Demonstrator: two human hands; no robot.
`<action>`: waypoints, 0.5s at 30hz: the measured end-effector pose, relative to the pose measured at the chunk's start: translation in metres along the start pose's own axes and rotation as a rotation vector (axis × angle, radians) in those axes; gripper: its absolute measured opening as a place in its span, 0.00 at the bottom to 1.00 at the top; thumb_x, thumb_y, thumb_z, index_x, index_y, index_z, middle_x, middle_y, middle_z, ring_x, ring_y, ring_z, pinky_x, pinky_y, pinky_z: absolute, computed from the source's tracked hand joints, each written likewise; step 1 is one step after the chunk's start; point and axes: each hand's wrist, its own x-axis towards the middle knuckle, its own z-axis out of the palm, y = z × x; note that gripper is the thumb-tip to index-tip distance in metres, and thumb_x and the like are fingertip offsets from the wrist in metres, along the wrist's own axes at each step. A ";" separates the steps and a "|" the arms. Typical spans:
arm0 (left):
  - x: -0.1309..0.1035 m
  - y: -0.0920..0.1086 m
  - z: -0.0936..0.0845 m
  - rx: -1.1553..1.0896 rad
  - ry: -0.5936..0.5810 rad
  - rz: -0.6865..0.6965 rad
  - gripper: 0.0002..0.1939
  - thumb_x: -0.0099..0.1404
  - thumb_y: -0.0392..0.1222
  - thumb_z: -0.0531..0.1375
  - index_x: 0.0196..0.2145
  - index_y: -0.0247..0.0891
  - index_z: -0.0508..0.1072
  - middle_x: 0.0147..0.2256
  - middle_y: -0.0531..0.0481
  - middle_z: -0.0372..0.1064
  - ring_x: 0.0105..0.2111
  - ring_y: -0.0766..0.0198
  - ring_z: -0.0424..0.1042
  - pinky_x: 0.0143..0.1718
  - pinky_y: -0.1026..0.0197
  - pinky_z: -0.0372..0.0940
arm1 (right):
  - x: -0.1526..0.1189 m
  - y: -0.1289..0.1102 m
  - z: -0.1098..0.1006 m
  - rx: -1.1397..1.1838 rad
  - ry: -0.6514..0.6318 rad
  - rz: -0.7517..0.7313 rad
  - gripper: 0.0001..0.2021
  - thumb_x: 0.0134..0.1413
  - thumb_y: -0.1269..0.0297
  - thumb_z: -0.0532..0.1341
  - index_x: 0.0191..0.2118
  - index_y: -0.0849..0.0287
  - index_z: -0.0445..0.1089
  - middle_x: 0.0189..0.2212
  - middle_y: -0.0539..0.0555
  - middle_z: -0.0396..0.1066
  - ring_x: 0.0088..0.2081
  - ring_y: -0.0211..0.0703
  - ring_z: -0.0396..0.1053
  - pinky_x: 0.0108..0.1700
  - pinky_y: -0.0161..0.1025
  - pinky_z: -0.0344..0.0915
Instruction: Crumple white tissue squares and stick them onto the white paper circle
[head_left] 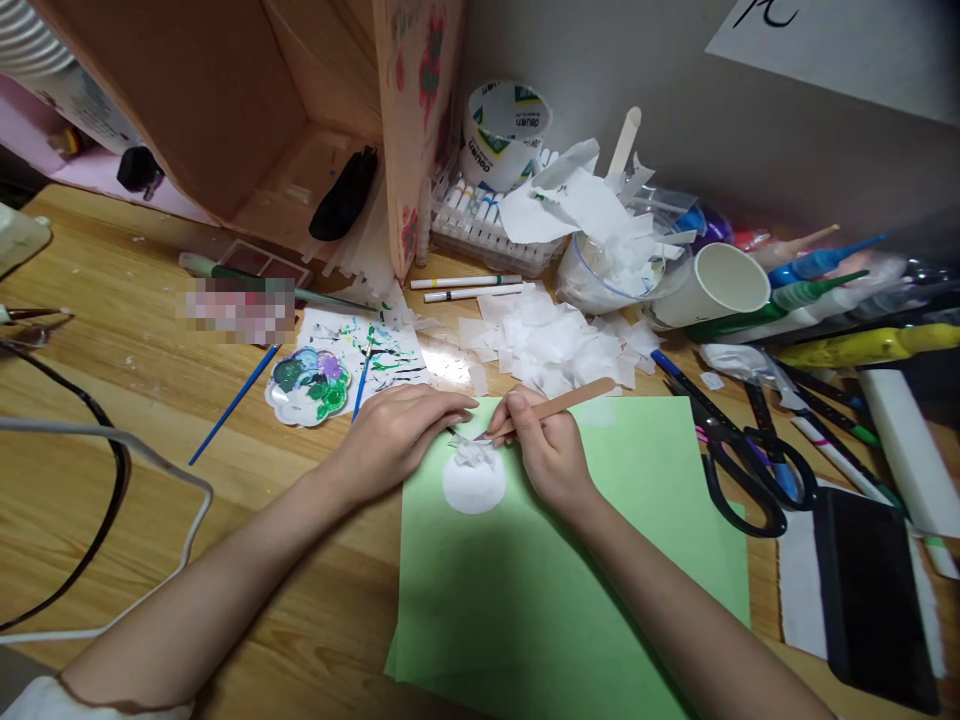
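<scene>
While the right hand (553,455) is clamping a wooden stick (576,398) in its fingers in the head view, the left hand (405,425) is resting opposite; whether it is pinching anything, I cannot tell. Crumpled paper (476,454) is lying between both hands, over the top of a white circle (474,490). Green paper (525,610) is lying beneath the grip, scissors (723,432) to its right.

A tan stick (576,397) slants toward crumpled scraps (475,454) at the far edge of a white disc (474,490) on green paper (525,600).
</scene>
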 end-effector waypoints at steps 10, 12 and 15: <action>-0.001 0.003 0.001 0.056 -0.013 0.010 0.11 0.66 0.40 0.51 0.43 0.39 0.71 0.37 0.48 0.74 0.37 0.65 0.72 0.39 0.63 0.64 | 0.005 -0.001 -0.001 -0.103 -0.107 -0.075 0.20 0.60 0.55 0.49 0.23 0.58 0.66 0.21 0.50 0.66 0.24 0.37 0.64 0.28 0.35 0.63; 0.000 0.003 0.001 0.050 -0.014 0.011 0.11 0.66 0.40 0.51 0.43 0.39 0.71 0.37 0.49 0.74 0.37 0.65 0.72 0.39 0.63 0.64 | 0.006 -0.001 -0.002 -0.120 -0.128 -0.092 0.20 0.60 0.55 0.49 0.23 0.58 0.66 0.20 0.50 0.65 0.24 0.37 0.64 0.28 0.35 0.62; 0.000 0.003 0.001 0.051 -0.008 0.015 0.11 0.66 0.40 0.52 0.42 0.40 0.71 0.37 0.50 0.74 0.37 0.66 0.72 0.39 0.64 0.64 | 0.006 0.000 -0.003 -0.093 -0.131 -0.081 0.20 0.60 0.54 0.49 0.22 0.58 0.65 0.20 0.50 0.65 0.25 0.37 0.65 0.29 0.35 0.62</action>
